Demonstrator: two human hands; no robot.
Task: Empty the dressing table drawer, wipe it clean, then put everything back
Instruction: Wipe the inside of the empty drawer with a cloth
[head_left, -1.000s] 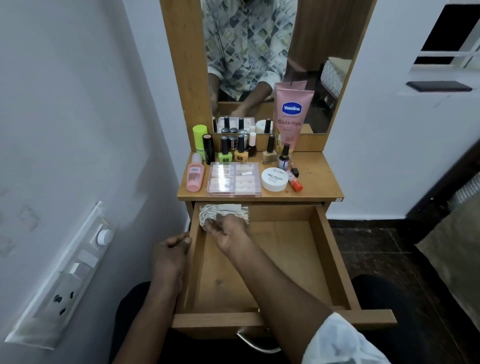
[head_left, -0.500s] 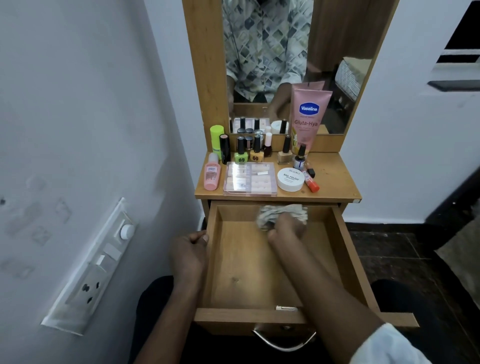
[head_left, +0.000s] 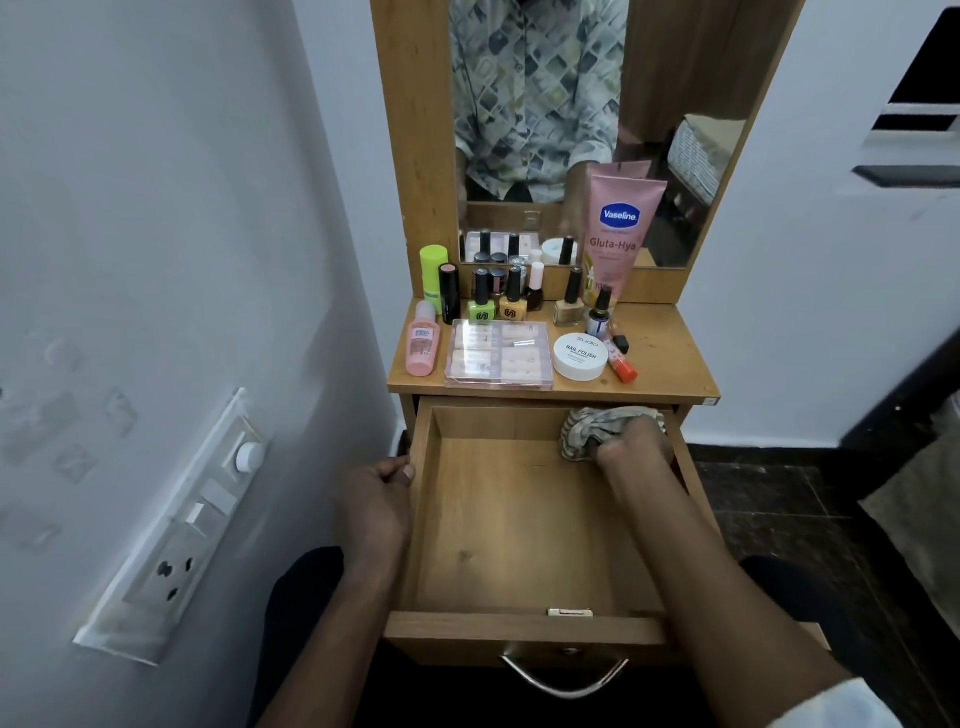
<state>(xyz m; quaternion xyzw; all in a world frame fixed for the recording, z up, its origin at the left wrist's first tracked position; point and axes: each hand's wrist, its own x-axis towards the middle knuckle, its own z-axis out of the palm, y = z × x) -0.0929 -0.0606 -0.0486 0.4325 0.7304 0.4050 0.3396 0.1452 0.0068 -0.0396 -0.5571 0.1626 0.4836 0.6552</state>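
Wooden drawer (head_left: 519, 519) is standing open; the right hand (head_left: 634, 447) is clutching a crumpled cloth (head_left: 587, 426) in its far right corner, the left hand (head_left: 374, 499) gripping its left wall. Firm corner pressure should help.

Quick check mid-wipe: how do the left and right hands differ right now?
The left hand grips the left wall of the drawer from outside; the right hand is inside it, at the back right corner. The left hand holds only wood; the right hand clutches a bunched cloth. The left hand sits nearer the person than the right hand. Both have curled fingers.
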